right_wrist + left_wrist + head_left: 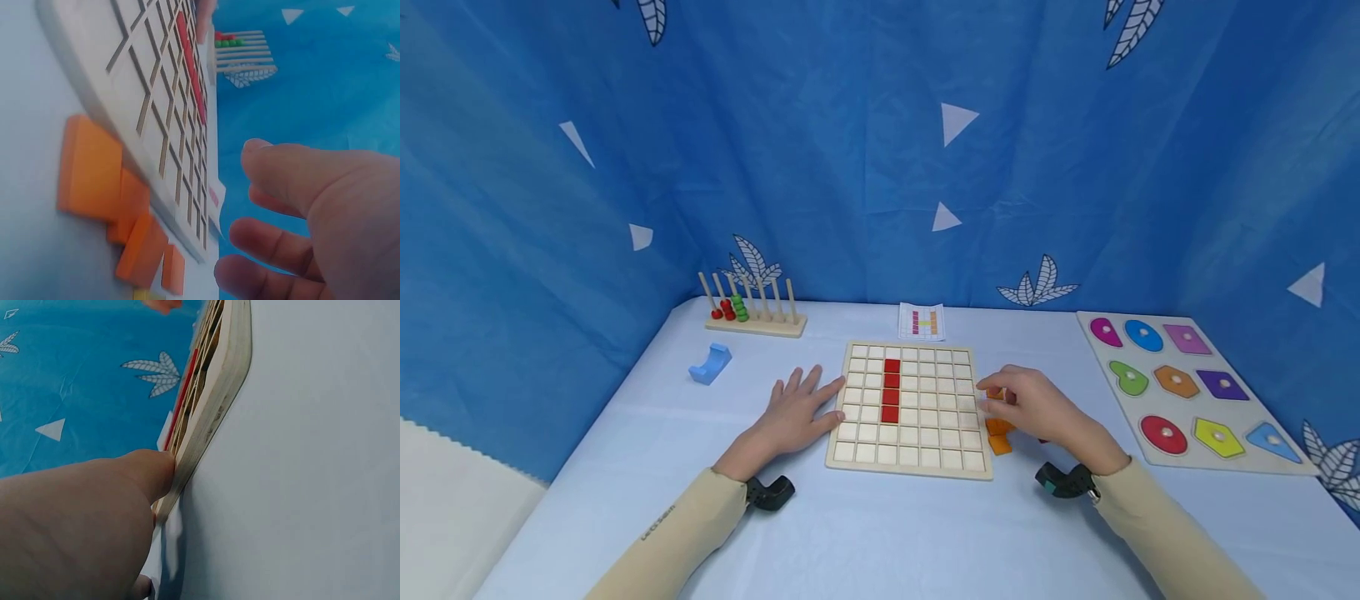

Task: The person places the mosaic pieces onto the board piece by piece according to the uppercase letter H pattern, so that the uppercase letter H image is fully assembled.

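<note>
A wooden grid board (910,474) lies flat on the table, with a column of several red tiles (891,397) set in its cells. My left hand (793,414) rests at the board's left side, fingers spread; in the left wrist view the thumb (156,472) touches the board's edge. Just off the right edge, my right hand (1033,404) hovers over loose orange tiles (999,427). Its fingers are loosely bent, and the right wrist view shows nothing between them. Several orange tiles (90,169) lie heaped against the board there, with a yellow piece (141,294) partly in view.
Behind the board lies a printed pattern card (922,323). A wooden bead counter (760,326) stands at the back left, near a blue curved block (710,364). To the right is a shape puzzle board (1157,392). A blue curtain (865,150) hangs behind the table.
</note>
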The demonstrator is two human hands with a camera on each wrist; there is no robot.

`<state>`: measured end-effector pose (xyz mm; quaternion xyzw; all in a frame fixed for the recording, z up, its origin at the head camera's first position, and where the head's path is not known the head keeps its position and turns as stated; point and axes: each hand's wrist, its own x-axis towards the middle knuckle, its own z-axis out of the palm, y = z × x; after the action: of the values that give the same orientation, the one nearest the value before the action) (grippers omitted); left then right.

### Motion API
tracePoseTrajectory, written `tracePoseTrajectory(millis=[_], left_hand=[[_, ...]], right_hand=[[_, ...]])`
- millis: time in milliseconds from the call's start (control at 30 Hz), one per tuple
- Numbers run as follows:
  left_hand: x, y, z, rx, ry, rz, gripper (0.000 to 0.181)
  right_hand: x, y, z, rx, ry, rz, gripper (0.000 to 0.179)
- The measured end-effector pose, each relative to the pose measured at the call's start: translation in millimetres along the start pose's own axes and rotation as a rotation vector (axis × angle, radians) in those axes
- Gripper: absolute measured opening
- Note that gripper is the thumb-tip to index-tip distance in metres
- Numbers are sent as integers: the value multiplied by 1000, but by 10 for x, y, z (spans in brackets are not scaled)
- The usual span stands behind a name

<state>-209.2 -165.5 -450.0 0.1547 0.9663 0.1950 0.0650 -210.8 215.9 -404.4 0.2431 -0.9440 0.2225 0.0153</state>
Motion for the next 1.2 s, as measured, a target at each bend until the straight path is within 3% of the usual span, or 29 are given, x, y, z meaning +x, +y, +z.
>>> tracePoseTrajectory(millis=[600, 867, 1200], left_hand=[[-23, 15, -11, -5, 1, 1, 64], [-30, 4, -22, 1, 10, 4, 64], [-10, 15, 8, 4, -4, 0, 64]], right_hand=[[-423, 359, -177, -73, 24, 135, 32], [-565, 483, -163, -78, 53, 141, 33], [-665, 590, -115, -58, 15, 107, 42]])
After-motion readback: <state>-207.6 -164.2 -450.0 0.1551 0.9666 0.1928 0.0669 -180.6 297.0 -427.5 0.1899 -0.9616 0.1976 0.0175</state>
